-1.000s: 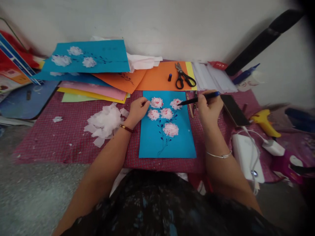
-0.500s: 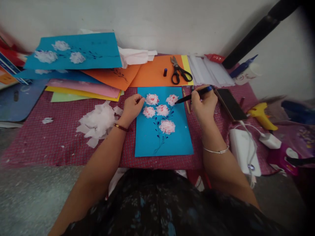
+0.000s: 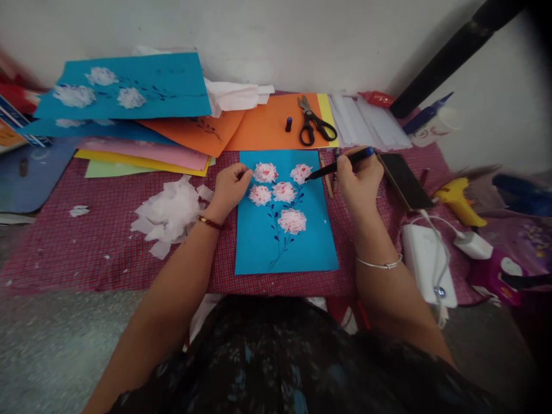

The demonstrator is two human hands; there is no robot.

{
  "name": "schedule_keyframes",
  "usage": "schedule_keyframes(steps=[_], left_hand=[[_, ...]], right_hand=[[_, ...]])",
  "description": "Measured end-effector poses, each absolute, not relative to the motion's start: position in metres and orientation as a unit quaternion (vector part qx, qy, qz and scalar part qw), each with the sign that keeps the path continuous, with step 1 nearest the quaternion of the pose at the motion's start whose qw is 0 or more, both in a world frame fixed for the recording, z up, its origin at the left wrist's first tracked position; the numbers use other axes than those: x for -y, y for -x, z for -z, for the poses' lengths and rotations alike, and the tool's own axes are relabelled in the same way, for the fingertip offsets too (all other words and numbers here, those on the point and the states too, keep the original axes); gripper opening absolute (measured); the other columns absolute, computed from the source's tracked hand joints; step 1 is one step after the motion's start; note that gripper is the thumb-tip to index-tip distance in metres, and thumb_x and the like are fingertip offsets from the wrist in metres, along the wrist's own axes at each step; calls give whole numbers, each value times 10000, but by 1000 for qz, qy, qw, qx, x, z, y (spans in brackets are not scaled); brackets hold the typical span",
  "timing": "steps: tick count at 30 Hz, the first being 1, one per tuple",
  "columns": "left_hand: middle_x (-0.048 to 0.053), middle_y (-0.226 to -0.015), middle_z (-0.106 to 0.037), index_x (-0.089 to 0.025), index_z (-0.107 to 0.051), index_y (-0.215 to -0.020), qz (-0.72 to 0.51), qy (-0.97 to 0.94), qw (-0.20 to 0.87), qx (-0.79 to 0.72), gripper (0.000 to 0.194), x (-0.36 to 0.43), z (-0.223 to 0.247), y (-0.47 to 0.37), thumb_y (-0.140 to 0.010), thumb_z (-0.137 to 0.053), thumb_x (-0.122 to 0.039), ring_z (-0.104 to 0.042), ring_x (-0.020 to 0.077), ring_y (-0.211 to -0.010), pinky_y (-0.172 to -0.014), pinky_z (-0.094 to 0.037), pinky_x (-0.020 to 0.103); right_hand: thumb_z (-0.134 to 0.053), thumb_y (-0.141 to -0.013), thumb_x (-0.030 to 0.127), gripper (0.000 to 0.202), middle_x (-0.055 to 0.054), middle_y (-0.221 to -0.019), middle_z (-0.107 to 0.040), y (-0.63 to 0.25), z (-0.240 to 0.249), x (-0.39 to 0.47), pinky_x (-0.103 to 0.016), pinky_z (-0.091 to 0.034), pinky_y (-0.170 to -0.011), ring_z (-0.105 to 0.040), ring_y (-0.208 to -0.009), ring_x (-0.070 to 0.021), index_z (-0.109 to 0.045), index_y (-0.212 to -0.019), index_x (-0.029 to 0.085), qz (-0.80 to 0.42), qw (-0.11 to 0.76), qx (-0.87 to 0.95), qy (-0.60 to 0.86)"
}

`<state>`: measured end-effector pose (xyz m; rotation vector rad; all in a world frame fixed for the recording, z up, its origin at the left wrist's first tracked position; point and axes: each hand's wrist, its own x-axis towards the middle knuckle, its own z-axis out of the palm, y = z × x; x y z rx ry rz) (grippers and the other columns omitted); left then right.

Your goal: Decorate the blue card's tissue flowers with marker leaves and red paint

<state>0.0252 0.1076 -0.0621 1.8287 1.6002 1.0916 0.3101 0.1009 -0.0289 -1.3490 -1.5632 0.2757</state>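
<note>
A blue sheet lies on the red checked cloth, bearing several white-and-red paper flowers with dark drawn stems and leaves. My right hand is closed round a black marker, whose tip is at the lower edge of the upper right flower. My left hand is curled at the sheet's left edge, beside the left flowers; whatever its fingers may pinch is hidden. Left of that hand is a pile of white tissue pieces.
Black-handled scissors and a marker cap lie on orange paper behind the sheet. More flower sheets are stacked at the back left. To the right are a phone, a white power bank and a yellow glue gun.
The marker tip has shifted very slightly left along the flower's lower edge. The whole view has moved a little; my left hand keeps its place by the sheet.
</note>
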Motion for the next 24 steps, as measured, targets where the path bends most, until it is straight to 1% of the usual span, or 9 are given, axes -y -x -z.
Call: schedule_keyframes(steps=[2, 4, 8, 10, 15, 20, 22, 24], left_hand=[[-4, -617, -518, -207, -493, -619, -398, -666, 239, -585, 254, -107, 62, -26, -864, -546, -247, -479, 148, -627, -583, -341, 304], [-5, -615, -512, -206, -486, -614, -400, -665, 241, -583, 259, -107, 62, -26, -865, -541, -241, -477, 148, -628, -583, -341, 302], [-7, -605, -498, -207, -474, -608, -403, -666, 243, -579, 265, -108, 62, -26, -860, -547, -249, -463, 148, -622, -575, -337, 297], [-4, -608, -501, -208, -469, -608, -403, -665, 244, -580, 266, -108, 62, -26, -859, -545, -257, -464, 149, -623, -577, -338, 299], [3, -618, -519, -206, -473, -621, -399, -666, 247, -580, 261, -106, 60, -25, -862, -536, -283, -482, 154, -633, -587, -336, 307], [-10, -601, -467, -203, -444, -607, -397, -669, 242, -579, 269, -106, 59, -25, -846, -527, -295, -444, 142, -610, -577, -304, 306], [-13, -596, -455, -202, -441, -602, -395, -672, 241, -578, 272, -106, 59, -25, -846, -523, -293, -435, 140, -607, -577, -302, 305], [-12, -598, -461, -203, -451, -604, -397, -670, 244, -579, 266, -107, 59, -25, -844, -524, -289, -438, 140, -612, -576, -308, 303]], right_hand=[[-553, -883, 427, 190, -6, -693, -572, -310, 26, -99, -339, -510, -633, -596, -633, -169, -556, -842, 241, -87, 526, 620, 575], [-561, -873, 407, 176, 0, -663, -555, -311, 24, -98, -337, -494, -605, -578, -592, -163, -552, -821, 239, -84, 535, 614, 575], [-582, -850, 385, 154, 0, -666, -563, -313, 27, -100, -343, -492, -625, -584, -613, -165, -553, -805, 240, -69, 531, 614, 580], [-575, -860, 401, 167, -5, -678, -574, -312, 32, -103, -355, -499, -641, -592, -630, -173, -558, -817, 241, -63, 522, 619, 584], [-564, -885, 471, 239, -24, -689, -590, -310, 38, -104, -368, -503, -619, -593, -615, -182, -565, -829, 239, -72, 505, 634, 581], [-519, -914, 533, 316, -30, -700, -603, -314, 26, -101, -354, -523, -636, -612, -631, -178, -561, -856, 224, -46, 553, 606, 570], [-506, -927, 532, 323, -30, -719, -614, -316, 24, -101, -354, -527, -660, -615, -645, -174, -566, -876, 219, -26, 556, 609, 566], [-520, -929, 505, 294, -34, -755, -634, -317, 25, -101, -353, -526, -684, -621, -668, -173, -579, -894, 219, -20, 534, 627, 567]])
